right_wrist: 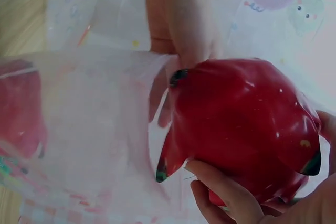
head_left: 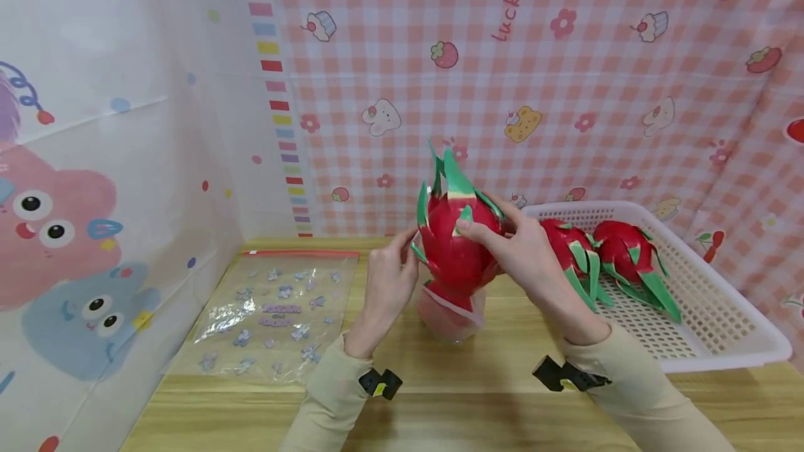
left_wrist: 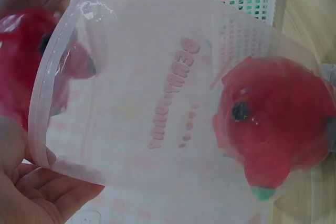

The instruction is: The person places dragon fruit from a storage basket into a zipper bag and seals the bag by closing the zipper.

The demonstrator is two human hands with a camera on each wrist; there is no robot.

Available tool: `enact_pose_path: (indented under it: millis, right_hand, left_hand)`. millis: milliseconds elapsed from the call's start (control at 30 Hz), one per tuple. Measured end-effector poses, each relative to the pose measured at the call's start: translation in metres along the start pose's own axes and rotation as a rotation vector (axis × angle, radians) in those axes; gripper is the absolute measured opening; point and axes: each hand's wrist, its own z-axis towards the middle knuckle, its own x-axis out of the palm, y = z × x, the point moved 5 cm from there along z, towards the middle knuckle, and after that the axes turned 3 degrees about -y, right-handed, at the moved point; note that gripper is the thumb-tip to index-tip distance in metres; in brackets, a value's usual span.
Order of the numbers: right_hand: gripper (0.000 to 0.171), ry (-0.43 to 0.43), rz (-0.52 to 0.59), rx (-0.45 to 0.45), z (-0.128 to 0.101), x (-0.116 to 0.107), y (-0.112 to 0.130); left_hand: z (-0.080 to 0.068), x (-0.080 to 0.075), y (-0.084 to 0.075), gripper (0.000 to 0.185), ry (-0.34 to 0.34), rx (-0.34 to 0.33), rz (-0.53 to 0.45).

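wooden table (head_left: 452,396) under pink gingham backdrop. right hand (head_left: 527,257) grips toy dragon fruit (head_left: 457,243) upright, stem end down, directly above clear zip bag (head_left: 447,316). left hand (head_left: 386,284) pinches the bag's rim open just beside it. white basket (head_left: 722,326) to the right.

A light wooden tabletop (head_left: 465,396) with visible grain fills the lower part of the head view. Behind it hangs a pink gingham backdrop (head_left: 565,75) printed with strawberries, cupcakes, flowers and bunnies — a scrap of pink lettering sits near its top edge. To the left stands a white side curtain (head_left: 107,124) bearing cartoon creatures, one pink and one blue, with a column of coloured stripes (head_left: 276,89) down the seam where the two cloths meet. The light is even and soft — shadows on the wood are faint.
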Motion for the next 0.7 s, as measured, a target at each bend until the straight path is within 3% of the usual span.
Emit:
enact_pose_path:
  millis: [100,200,400,700]
  right_hand:
    - [0.074,-0.005,0.079,-0.003,0.0,0.001,0.003]
    - [0.074,-0.006,0.089,-0.017,-0.001,0.003,0.004]
    - [0.083,-0.045,-0.075,-0.03,-0.003,0.009,-0.008]
    - [0.093,-0.182,-0.32,-0.157,0.001,0.013,-0.02]
  left_hand:
    - [0.0,0.0,-0.001,0.024,0.001,0.007,-0.001]
    - [0.0,0.0,-0.001,0.024,0.01,-0.01,-0.013]
    - [0.0,-0.001,0.002,0.027,0.013,-0.068,-0.021]
    - [0.0,-0.005,0.0,0.023,-0.069,-0.008,0.008]
